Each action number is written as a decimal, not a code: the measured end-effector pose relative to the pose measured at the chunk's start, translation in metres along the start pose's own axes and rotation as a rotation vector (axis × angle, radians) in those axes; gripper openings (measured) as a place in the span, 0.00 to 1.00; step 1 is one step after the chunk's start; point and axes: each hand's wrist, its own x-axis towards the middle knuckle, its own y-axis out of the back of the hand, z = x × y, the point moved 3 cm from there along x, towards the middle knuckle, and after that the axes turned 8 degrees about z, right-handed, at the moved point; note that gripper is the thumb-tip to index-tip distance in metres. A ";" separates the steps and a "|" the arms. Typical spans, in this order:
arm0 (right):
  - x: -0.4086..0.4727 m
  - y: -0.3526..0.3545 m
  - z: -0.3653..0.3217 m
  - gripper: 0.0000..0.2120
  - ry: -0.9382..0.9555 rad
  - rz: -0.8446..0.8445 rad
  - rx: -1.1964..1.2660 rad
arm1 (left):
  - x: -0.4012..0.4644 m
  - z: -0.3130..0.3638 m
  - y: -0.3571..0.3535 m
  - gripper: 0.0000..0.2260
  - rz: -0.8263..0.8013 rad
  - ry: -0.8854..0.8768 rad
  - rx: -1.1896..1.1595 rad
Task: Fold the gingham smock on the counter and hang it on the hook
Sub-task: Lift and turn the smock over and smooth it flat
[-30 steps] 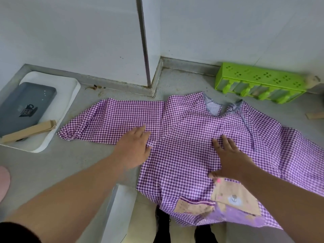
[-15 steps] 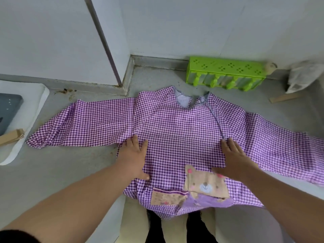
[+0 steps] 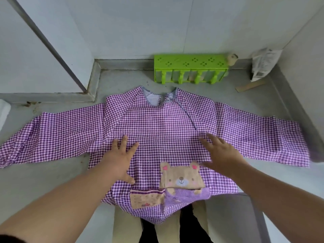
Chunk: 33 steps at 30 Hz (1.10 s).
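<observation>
Right hand (image 3: 222, 153) slid outward; left hand (image 3: 119, 158) stays flat on smock (image 3: 157, 127).

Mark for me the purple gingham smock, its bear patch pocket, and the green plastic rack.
purple gingham smock (image 3: 157, 123), head view, on the chest panel.
bear patch pocket (image 3: 181, 178), head view, on the bear's face.
green plastic rack (image 3: 190, 63), head view, on its perforated top.

Left hand (image 3: 120, 159) shifts from left sleeve seam onto smock (image 3: 157, 130) body, fingers spread flat; right hand (image 3: 221, 154) slides outward toward right side; both sleeves now lie spread wide; bear pocket (image 3: 181, 176) now uncovered.
</observation>
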 end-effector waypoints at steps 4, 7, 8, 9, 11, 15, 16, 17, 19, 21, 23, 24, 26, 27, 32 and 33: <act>-0.007 -0.019 -0.006 0.64 0.083 -0.195 -0.099 | -0.002 -0.012 -0.002 0.62 0.048 -0.032 -0.039; 0.003 -0.011 0.004 0.66 0.056 -0.206 -0.110 | -0.016 -0.032 -0.010 0.58 0.113 0.011 -0.017; 0.007 -0.007 0.006 0.66 0.044 -0.211 -0.123 | -0.023 -0.038 -0.014 0.56 0.151 0.058 -0.025; 0.010 -0.003 0.007 0.66 0.021 -0.209 -0.155 | -0.028 -0.043 -0.018 0.54 0.191 0.110 -0.056; 0.017 0.003 -0.002 0.65 0.001 -0.167 -0.206 | -0.040 -0.055 -0.030 0.48 0.249 0.254 -0.158; 0.023 0.000 -0.045 0.61 0.073 -0.161 -0.084 | -0.049 -0.073 -0.061 0.48 0.160 0.512 -0.557; 0.024 -0.003 -0.051 0.64 0.063 -0.188 -0.063 | -0.050 -0.072 -0.063 0.46 0.111 0.523 -0.619; 0.026 -0.007 -0.059 0.67 0.046 -0.210 -0.055 | -0.053 -0.074 -0.067 0.43 0.062 0.522 -0.664; 0.029 -0.009 -0.060 0.69 -0.003 -0.232 -0.045 | -0.054 -0.073 -0.072 0.41 -0.021 0.491 -0.727; 0.033 -0.007 -0.062 0.69 -0.016 -0.253 -0.041 | -0.058 -0.076 -0.075 0.38 -0.120 0.431 -0.765; 0.036 -0.004 -0.065 0.70 -0.019 -0.255 -0.047 | -0.063 -0.077 -0.077 0.31 -0.196 0.366 -0.852; 0.037 -0.003 -0.066 0.70 -0.021 -0.255 -0.052 | -0.066 -0.076 -0.076 0.28 -0.213 0.348 -0.937; 0.039 -0.002 -0.065 0.70 -0.023 -0.260 -0.068 | -0.070 -0.070 -0.075 0.27 -0.246 0.359 -1.205; 0.039 -0.002 -0.066 0.70 -0.019 -0.267 -0.078 | -0.073 -0.068 -0.075 0.26 -0.265 0.384 -1.329; 0.041 -0.004 -0.065 0.69 -0.023 -0.265 -0.089 | -0.084 -0.066 -0.082 0.29 -0.322 0.403 -1.101; 0.041 -0.005 -0.066 0.70 -0.025 -0.265 -0.089 | -0.084 -0.068 -0.083 0.30 -0.315 0.380 -1.002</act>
